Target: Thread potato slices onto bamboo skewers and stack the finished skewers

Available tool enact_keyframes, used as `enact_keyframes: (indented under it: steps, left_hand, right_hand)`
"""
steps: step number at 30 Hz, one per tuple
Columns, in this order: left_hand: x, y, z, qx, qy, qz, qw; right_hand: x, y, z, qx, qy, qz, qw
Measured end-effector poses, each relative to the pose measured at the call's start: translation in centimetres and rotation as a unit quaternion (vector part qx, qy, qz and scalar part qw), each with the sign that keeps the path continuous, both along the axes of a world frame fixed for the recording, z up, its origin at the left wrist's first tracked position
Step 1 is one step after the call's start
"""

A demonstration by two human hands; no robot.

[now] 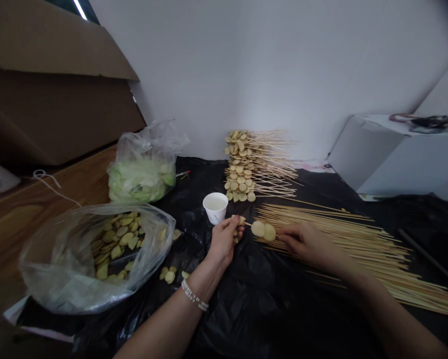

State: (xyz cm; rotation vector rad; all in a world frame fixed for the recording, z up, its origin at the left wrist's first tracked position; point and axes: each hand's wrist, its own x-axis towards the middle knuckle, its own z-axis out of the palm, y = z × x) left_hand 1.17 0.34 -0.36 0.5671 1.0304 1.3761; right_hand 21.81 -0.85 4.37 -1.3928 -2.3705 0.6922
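Note:
My left hand (223, 240), with a beaded bracelet at the wrist, is closed around a few potato slices at the tip end of a wooden skewer (248, 224). Two round, pale yellow potato slices (264, 230) sit on that skewer between my hands. On the right, my right hand (300, 240) pinches the skewer just behind them; its fingers hide part of the stick. A white paper cup (215, 205) stands just beyond my left hand. Under and beside my right hand lies a wide spread of bare wooden skewers (332, 239).
Loaded potato skewers (240, 172) are piled against the wall. To the left, an open plastic bag (67, 269) holds more slices, and another bag (143, 172) contains pale green vegetable pieces. Loose slices (168, 275) lie on black plastic sheeting (261, 309). A white box (388, 154) stands right.

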Motion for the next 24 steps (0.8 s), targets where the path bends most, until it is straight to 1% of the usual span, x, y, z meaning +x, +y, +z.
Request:
enact_keyframes:
  steps: [5, 10, 15, 19, 24]
  left_hand:
    - [0.0, 0.1, -0.2, 0.007, 0.006, 0.001, 1.000]
    - [0.0, 0.1, -0.3, 0.006, 0.020, 0.008, 1.000]
    - [0.1, 0.0, -0.4, 0.011, 0.025, -0.001, 1.000]
    - [0.1, 0.0, -0.3, 0.011, 0.018, -0.002, 1.000]
    - [-0.1, 0.1, -0.1, -0.001, 0.002, -0.023, 1.000]
  right_hand:
    - [-0.3, 0.0, -0.5, 0.003, 0.004, 0.000, 1.000]
    - [-0.8, -0.2, -0.9, 0.043, -0.005, -0.011, 0.999]
    - [-1.4, -0.4, -1.4, 0.037, 0.017, -0.017, 0.999]
    - [-1.6, -0.4, -1.5, 0.044, 0.020, -0.021, 0.999]
    - [-1.5, -0.4, -1.3, 0.047, 0.033, -0.013, 0.998]
